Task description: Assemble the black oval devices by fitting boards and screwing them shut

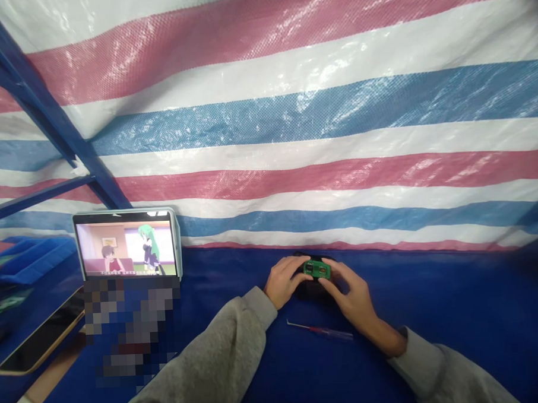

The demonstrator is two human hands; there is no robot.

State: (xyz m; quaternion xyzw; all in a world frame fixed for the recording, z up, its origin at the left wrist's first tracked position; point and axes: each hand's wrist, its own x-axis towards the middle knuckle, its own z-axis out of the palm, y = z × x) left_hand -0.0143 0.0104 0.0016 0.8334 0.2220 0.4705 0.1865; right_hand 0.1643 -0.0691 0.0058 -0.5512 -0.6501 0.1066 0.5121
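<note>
A small green circuit board (317,269) is held between my two hands, above a dark object (312,290) on the blue table. My left hand (285,282) pinches the board's left end with thumb and fingers. At its right end, my right hand (351,290) grips it the same way. Small dark parts show on the board, too small to name. The dark object beneath is mostly hidden by the board and hands. Nearer to me lies a thin screwdriver-like tool (320,330) with a metal shaft, a bent tip and a partly clear handle.
A tablet (128,246) playing a cartoon stands at the left. Beside it is a phone (45,333), close to another person's arm (57,368). Blue trays (35,259) sit at the far left. A striped plastic sheet (319,116) hangs behind the table, with a blue metal frame (53,113) at left.
</note>
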